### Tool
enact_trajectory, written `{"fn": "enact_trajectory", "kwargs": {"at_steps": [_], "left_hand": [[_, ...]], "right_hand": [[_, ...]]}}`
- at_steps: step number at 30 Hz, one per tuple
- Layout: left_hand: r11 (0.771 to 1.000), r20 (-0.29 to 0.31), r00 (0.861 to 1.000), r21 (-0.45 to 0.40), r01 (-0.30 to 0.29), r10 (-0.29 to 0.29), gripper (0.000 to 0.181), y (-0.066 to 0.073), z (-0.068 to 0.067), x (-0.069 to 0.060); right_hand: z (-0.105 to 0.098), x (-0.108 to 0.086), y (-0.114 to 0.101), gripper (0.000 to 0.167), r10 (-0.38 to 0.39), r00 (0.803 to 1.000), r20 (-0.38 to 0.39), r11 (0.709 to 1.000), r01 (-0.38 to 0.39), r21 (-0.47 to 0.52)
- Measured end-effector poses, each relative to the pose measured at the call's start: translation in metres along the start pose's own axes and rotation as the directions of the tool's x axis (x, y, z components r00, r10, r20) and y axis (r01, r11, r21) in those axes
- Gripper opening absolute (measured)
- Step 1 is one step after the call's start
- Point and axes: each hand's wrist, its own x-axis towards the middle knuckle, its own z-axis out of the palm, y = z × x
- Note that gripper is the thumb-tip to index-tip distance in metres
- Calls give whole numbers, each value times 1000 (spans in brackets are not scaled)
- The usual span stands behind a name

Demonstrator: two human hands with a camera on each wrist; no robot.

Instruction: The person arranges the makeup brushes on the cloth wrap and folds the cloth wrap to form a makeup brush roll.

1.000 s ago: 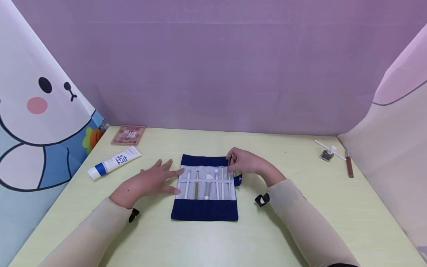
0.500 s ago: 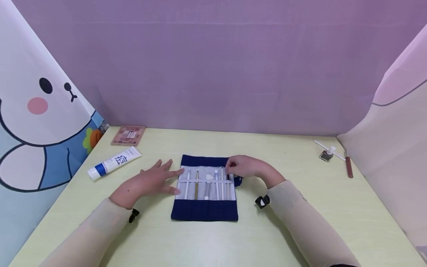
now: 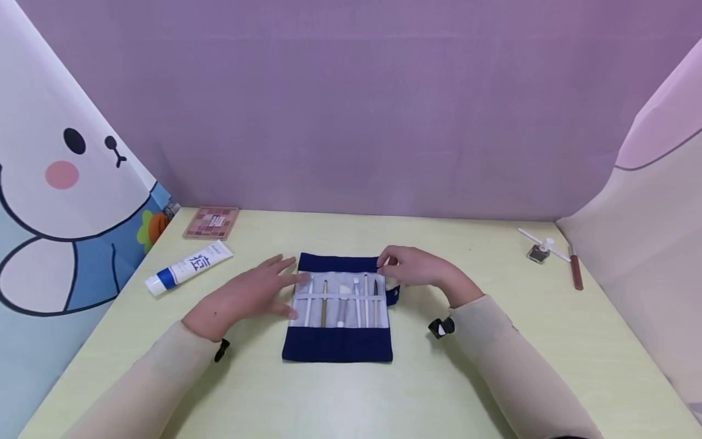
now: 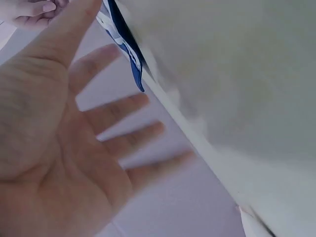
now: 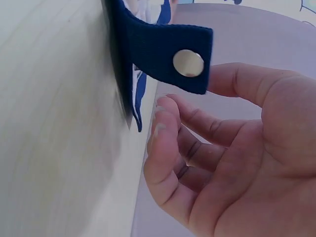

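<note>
An unrolled navy brush roll (image 3: 337, 345) lies on the table in the head view, its pale lining holding several slim brushes under a strap. A dark-tipped brush (image 3: 376, 302) sits in the rightmost slot. My left hand (image 3: 252, 297) is spread at the roll's left edge, index finger over the lining. My right hand (image 3: 411, 266) is at the upper right corner, fingers loosely bent. In the right wrist view, a gap shows between its thumb and fingers, and the thumb tip is hidden behind the snap tab (image 5: 168, 54). Contact with the flap is unclear.
At the left lie a white and blue tube (image 3: 189, 267) and a pink palette (image 3: 211, 223). A small dark bottle (image 3: 538, 253) with a white stick (image 3: 529, 235) and a brown-handled tool (image 3: 576, 271) lie at the far right. A purple backdrop stands behind the table.
My right hand has released the dark-tipped brush, which now shows in its slot, and moved up and slightly right to the corner. The left hand has shifted slightly up and right.
</note>
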Motion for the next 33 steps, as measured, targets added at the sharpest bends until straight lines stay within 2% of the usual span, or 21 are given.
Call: {"fn": "enact_trajectory", "kwargs": {"at_steps": [3,6,11,13,17,22,27,33], "left_hand": [[997,8,997,-10,-76,76,93,-5,-2,9],[991,42,990,-37,-132,134,98,-9,-4,17],[978,80,975,-1,-210,209,101,-11,-9,27],[975,100,970,16,-222,220,101,-10,-11,30],[974,158,961,-11,-227,226,104,-7,-16,37],[965,226,939,-26,-260,259,107,-2,-21,47],[968,303,921,-35,-247,246,106,1,-24,55],[961,339,903,-13,-275,263,108,5,-26,61]], "right_hand": [[-2,-3,0,30,-1,1000,-10,1000,1,0],[-2,-5,-1,29,-5,1000,-9,1000,5,5],[-3,-8,-2,28,-18,1000,-13,1000,18,1],[-3,-9,-2,28,-18,1000,-16,1000,18,4],[-3,-10,-3,30,-14,1000,-18,1000,15,16],[-2,-11,-2,28,-12,1000,-18,1000,12,25],[-1,-12,-1,28,-17,1000,-24,999,18,42],[-1,-16,1,28,-12,999,-34,999,14,47]]}}
